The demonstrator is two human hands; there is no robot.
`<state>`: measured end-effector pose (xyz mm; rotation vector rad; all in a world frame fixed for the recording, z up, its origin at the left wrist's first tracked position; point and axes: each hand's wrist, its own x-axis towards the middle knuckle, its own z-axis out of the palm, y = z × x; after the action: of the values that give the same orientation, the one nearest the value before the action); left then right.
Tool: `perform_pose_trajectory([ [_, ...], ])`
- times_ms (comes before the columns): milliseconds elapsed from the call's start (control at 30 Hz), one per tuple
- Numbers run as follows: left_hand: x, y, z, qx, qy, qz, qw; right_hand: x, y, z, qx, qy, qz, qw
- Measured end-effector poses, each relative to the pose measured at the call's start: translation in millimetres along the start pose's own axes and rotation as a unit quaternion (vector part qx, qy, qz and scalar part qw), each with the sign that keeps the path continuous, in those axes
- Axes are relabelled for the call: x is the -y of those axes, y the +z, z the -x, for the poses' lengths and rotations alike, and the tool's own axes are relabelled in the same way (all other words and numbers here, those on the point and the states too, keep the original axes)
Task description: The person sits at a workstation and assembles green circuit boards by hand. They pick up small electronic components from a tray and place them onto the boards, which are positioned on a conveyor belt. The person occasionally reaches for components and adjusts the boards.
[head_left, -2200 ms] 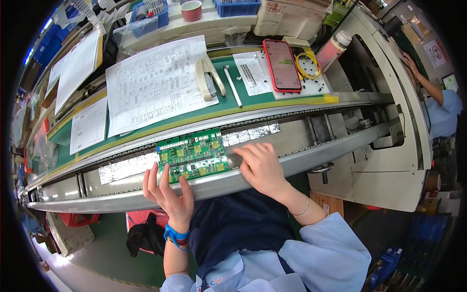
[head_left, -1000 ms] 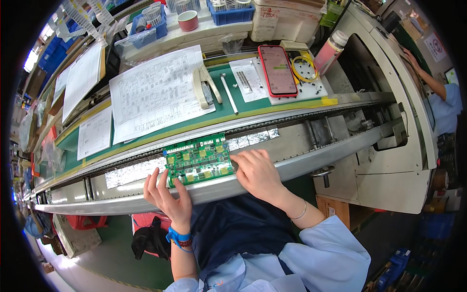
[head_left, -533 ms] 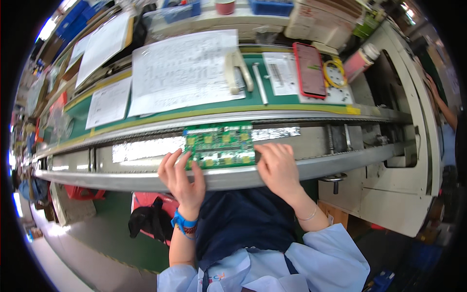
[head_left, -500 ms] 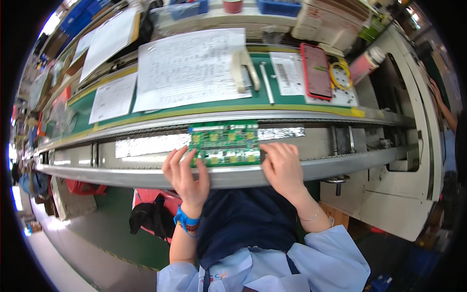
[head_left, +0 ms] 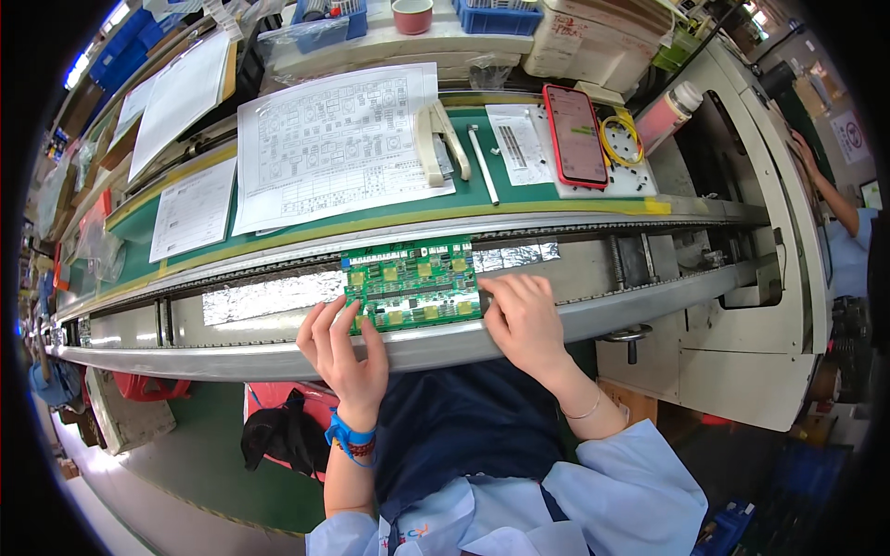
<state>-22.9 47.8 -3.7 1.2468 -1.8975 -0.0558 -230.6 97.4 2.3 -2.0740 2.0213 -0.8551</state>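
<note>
A green circuit board [head_left: 411, 284] crowded with components lies across the two metal rails of a conveyor, the near rail [head_left: 436, 343] closest to me. At its lower left corner is my left hand [head_left: 348, 357], fingers bent against the board's left edge and thumb by the near edge. A blue band is round that wrist. On the opposite side my right hand [head_left: 521, 320] grips the right edge with fingertips and thumb. The fingertips of both hands are partly hidden against the board.
Beyond the far rail, a green surface holds a printed drawing [head_left: 334, 139], a beige clamp-like tool [head_left: 434, 148], a white pen [head_left: 484, 167], a red-cased phone [head_left: 575, 137] and a yellow coil [head_left: 620, 139]. A machine housing [head_left: 742, 334] stands right; a crank handle [head_left: 629, 335] juts below the rail.
The whole view has shifted and tilted slightly, so the bench appears further left. Both hands keep their places at the board's edges, and the board stays on the rails.
</note>
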Motion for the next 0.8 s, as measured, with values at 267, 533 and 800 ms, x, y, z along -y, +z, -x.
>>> perform_pose_trajectory([
  [267,1.8,-0.1,0.0,-0.002,0.005,0.000,1.000,0.2,0.7,0.7,0.002,0.004,0.001,1.000],
  [533,1.2,-1.9,-0.5,-0.003,0.004,-0.006,1.000,0.7,0.5,0.3,0.001,0.002,-0.004,1.000],
  [800,2.1,-1.3,0.3,-0.002,0.005,-0.016,1.000,0.5,-3.4,0.4,-0.007,-0.007,0.003,1.000],
])
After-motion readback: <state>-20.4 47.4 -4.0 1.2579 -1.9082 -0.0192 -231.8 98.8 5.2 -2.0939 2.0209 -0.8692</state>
